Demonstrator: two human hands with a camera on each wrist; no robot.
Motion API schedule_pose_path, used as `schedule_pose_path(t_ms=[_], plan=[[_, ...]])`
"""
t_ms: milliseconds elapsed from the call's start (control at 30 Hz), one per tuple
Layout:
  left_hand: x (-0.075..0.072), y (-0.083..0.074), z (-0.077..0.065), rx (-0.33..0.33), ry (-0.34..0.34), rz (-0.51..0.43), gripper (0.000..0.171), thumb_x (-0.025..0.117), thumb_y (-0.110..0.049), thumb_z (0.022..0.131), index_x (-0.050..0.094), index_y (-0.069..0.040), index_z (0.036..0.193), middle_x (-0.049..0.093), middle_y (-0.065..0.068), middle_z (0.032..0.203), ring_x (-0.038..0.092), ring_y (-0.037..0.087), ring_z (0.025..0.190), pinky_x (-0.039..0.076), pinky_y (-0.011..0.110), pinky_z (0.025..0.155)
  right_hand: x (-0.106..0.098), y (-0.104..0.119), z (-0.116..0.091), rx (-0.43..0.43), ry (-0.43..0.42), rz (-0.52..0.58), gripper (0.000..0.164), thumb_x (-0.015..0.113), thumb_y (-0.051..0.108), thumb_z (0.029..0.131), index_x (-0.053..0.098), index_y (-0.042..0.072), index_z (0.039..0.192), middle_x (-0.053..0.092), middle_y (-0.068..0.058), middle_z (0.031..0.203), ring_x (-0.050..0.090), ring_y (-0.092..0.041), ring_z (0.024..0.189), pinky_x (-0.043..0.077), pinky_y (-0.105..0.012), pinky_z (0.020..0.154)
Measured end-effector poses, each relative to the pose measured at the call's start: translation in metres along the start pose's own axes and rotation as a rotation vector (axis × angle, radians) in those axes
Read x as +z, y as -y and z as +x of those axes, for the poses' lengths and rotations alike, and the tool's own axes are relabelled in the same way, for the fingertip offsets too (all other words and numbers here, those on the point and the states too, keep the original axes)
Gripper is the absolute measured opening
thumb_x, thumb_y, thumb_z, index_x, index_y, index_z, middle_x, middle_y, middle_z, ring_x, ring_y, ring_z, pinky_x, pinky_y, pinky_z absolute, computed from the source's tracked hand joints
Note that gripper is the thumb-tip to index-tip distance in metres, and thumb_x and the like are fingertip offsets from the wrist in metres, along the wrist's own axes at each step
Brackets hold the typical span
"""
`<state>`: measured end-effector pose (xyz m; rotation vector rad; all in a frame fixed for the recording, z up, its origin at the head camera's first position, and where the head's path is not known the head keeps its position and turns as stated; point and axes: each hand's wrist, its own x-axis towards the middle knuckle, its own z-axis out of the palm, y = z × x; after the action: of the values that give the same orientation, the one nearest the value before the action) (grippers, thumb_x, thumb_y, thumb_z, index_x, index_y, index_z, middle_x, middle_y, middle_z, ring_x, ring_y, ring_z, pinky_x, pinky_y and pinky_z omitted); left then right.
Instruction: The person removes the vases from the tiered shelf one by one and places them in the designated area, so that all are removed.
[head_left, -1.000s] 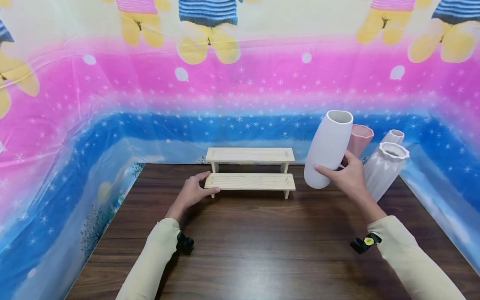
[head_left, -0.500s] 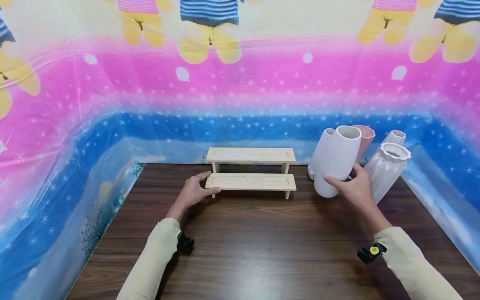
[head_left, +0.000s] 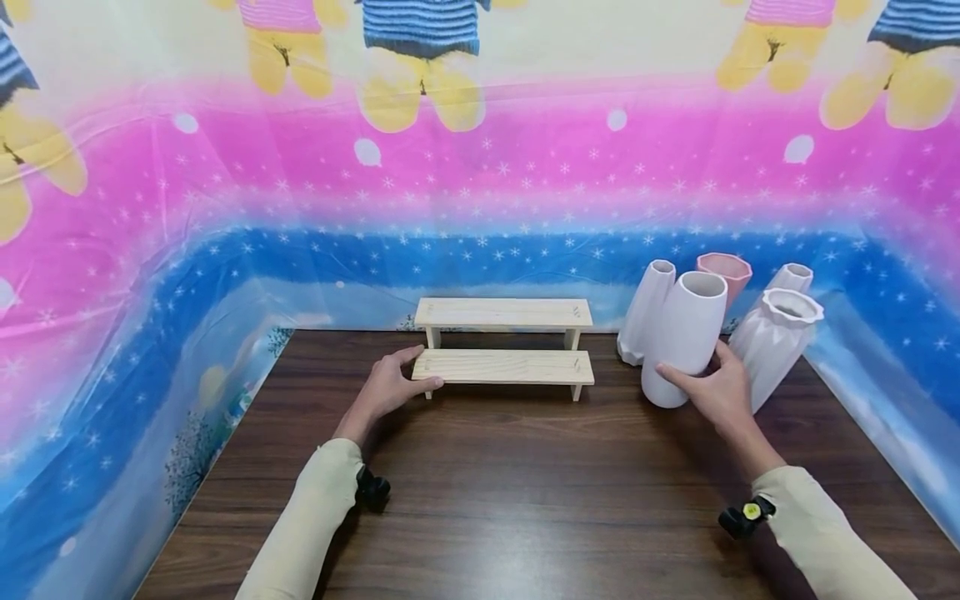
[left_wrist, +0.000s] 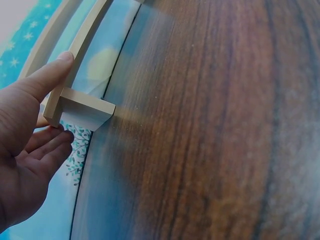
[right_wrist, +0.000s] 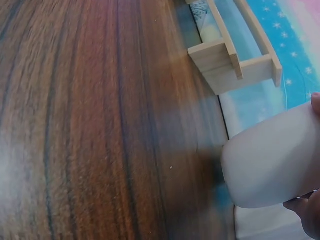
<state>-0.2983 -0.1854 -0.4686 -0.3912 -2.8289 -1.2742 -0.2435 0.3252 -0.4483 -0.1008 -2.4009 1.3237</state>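
My left hand (head_left: 387,386) grips the left end of the lower step of a two-tier wooden stand (head_left: 502,365). In the left wrist view the thumb lies along the step's edge, with the fingers beneath its end. Right of the stand, my right hand (head_left: 718,387) holds a smooth white vase (head_left: 686,333) around its lower part, thumb on the near side and fingers behind. The vase stands mouth up, its base close over the table. In the right wrist view the vase (right_wrist: 275,160) shows its rounded lower end, with only bits of the hand visible.
A slim white vase (head_left: 647,312) stands behind the held one, to its left. A pink vase (head_left: 727,273) is behind, and a ribbed white vase (head_left: 776,342) with another white vase (head_left: 797,273) stand to the right. A printed cloth (head_left: 480,200) backs the dark wooden table (head_left: 480,483).
My right hand has carried the smooth white vase rightward and down, away from the stand. The slim white vase behind it has come into view. My left hand stays at the stand.
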Motion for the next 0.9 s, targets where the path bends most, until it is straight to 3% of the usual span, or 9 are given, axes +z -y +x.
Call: schedule_pose_path(t_ms=[500,900], plan=[[0.001,0.001,0.001,0.004,-0.003,0.008,0.089,0.082,-0.045,0.086,0.044,-0.003,0.155,0.050,0.018,0.153,0.051,0.034,0.136,0.047,0.051,0.102,-0.004,-0.014,0.001,0.032,-0.016,-0.025,0.094,0.087,0.050,0.079,0.045,0.008,0.151,0.054,-0.021,0.146,0.052,-0.040,0.129,0.041,-0.064,0.105],[0.002,0.000,0.000,0.000,0.010,0.011,0.091,0.081,-0.046,0.088,0.041,-0.001,0.156,0.046,0.020,0.155,0.049,0.036,0.138,0.046,0.052,0.103,-0.012,-0.025,0.001,0.047,0.022,-0.005,0.094,0.084,0.050,0.082,0.040,0.008,0.154,0.051,-0.020,0.149,0.050,-0.039,0.133,0.041,-0.062,0.107]])
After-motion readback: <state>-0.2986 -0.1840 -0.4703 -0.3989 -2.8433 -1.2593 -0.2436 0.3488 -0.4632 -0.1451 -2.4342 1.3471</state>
